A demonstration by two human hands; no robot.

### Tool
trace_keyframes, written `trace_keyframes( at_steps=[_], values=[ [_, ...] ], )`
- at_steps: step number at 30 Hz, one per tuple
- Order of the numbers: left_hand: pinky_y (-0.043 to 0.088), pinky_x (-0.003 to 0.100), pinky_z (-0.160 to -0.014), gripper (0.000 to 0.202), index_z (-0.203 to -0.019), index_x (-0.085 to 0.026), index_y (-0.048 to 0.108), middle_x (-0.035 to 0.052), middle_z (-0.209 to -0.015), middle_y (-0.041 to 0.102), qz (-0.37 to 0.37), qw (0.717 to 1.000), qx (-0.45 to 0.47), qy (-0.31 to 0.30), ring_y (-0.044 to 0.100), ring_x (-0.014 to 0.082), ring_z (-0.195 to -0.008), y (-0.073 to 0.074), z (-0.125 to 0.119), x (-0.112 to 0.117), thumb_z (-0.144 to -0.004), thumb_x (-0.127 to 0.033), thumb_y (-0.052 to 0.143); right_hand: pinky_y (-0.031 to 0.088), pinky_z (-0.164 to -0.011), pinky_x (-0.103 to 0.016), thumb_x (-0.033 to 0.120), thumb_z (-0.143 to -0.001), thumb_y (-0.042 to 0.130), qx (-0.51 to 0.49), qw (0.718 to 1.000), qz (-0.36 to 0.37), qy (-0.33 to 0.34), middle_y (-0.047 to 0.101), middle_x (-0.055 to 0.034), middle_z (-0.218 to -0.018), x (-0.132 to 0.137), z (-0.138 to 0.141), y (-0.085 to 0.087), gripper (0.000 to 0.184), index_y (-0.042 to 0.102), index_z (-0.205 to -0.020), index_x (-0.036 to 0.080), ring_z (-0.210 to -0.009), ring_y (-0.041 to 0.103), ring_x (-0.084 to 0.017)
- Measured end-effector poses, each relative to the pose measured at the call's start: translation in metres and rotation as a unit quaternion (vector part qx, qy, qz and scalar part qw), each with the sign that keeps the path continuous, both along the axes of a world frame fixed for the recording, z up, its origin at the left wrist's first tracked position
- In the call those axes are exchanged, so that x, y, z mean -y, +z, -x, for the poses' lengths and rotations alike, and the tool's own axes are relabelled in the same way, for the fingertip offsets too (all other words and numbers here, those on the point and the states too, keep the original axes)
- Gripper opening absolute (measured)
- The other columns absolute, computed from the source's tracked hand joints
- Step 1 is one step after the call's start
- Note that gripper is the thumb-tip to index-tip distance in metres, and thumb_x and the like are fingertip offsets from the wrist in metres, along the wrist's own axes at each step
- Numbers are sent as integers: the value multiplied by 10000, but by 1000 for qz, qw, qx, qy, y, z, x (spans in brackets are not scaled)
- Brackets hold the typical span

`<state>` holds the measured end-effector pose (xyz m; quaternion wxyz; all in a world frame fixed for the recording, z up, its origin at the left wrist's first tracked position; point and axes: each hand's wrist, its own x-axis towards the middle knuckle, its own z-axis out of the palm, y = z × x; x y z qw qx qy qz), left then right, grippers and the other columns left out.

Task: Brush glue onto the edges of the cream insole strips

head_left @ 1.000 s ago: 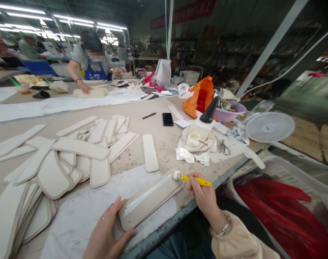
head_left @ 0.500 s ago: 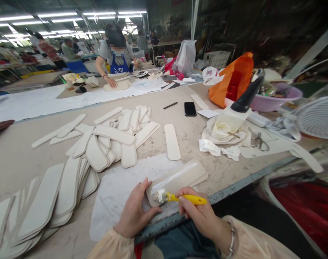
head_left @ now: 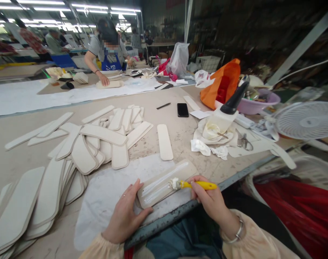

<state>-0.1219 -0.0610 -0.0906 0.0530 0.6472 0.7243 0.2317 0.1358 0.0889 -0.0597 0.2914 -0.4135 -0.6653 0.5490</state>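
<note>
My right hand (head_left: 209, 196) grips a yellow-handled brush (head_left: 198, 185), its bristles coated in white paste and resting on a long beige panel with rounded corners (head_left: 155, 181). Streaks of wet white glue run along that panel's upper face. A second panel shows partly beneath it. My left hand (head_left: 127, 210) has its thumb and fingers spread around the panel's left end, touching its edge. Under both lies a white sheet (head_left: 99, 201) at the table's near edge. One more beige panel (head_left: 165, 142) lies alone just beyond.
Heaps of similar panels (head_left: 91, 136) cover the left side. At right are a cut-open white jug with a black handle (head_left: 220, 120), crumpled tissue (head_left: 200, 147), scissors (head_left: 244, 142), a phone (head_left: 183, 110) and a fan (head_left: 309, 120). A co-worker (head_left: 108, 50) works across the table.
The brush in my right hand has moved from the panel's left end toward its middle, leaving more white streaks. My left hand stays at the left end. The camera view has shifted slightly.
</note>
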Motion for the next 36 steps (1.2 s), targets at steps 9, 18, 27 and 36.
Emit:
trace_keyframes(
  at_steps=[9,18,27,36],
  values=[
    [523,429,-956,764,-1389,-199,323,119,-1290,598,-15,999,-42,8,581,282,-1174,-10,4,1,-764,-509,636,373,-501,-248,379,-917,492,33,991,-68,-109,495,52,-516,-34,-30,2,210,563,-867,188,-468,461,-119],
    [543,436,-927,746,-1379,-203,345,123,-1287,603,-31,998,-62,6,600,293,-1149,-14,6,0,-765,-517,628,365,-483,-236,360,-926,497,-37,986,-96,-133,508,42,-551,-31,-34,6,191,581,-892,192,-474,450,-109],
    [531,455,-947,786,-1404,-204,295,131,-1289,600,-17,998,-52,0,585,291,-1169,-13,6,0,-761,-494,643,405,-524,-220,335,-941,469,-72,992,-5,106,584,17,-607,14,21,8,202,593,-936,175,-515,511,-104],
    [558,421,-918,736,-1373,-233,356,108,-1307,597,-17,997,-78,3,588,304,-1165,-18,10,0,-748,-479,658,409,-534,-249,397,-920,483,0,994,-59,-93,516,36,-543,-27,-17,-3,242,578,-853,185,-499,493,-129]
  ],
)
